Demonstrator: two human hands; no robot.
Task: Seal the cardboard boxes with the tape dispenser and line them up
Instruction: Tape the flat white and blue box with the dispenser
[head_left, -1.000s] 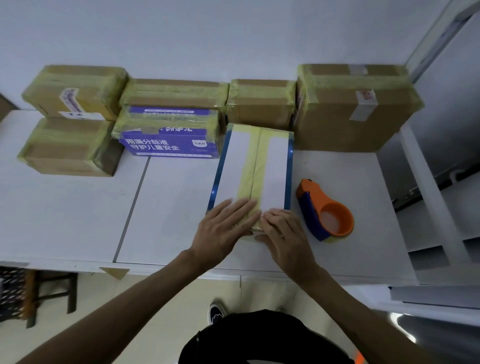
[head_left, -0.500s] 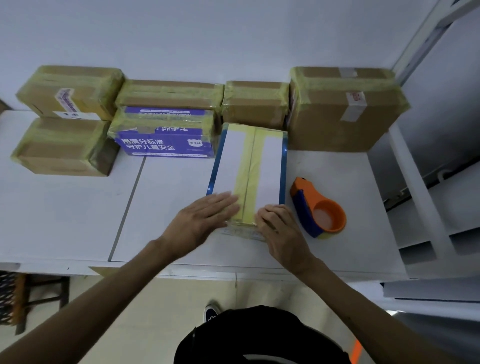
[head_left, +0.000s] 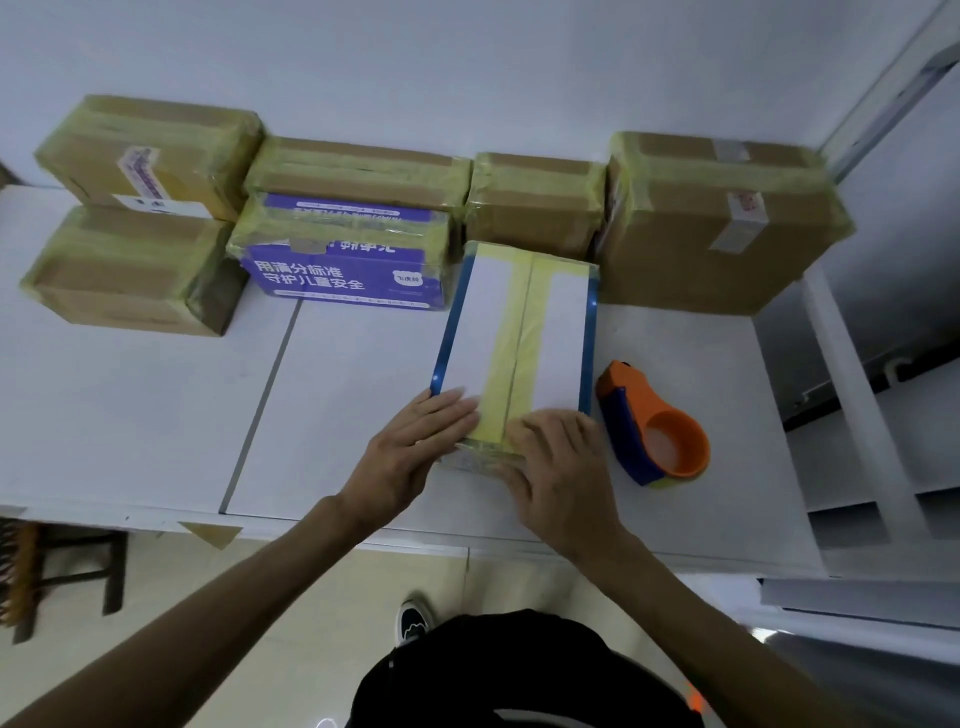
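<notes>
White table (head_left: 156, 415), white box (head_left: 563, 332): left hand (head_left: 415, 447), right hand (head_left: 561, 467) flat on its taped near end; uneven pressure could crease tape (head_left: 519, 322).

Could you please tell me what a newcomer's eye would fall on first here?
The white box with a yellow tape strip sits in the middle of the table, the left hand and right hand pressing flat on its near end. An orange-and-blue tape dispenser lies right of it; taped cardboard boxes line the wall behind.
</notes>
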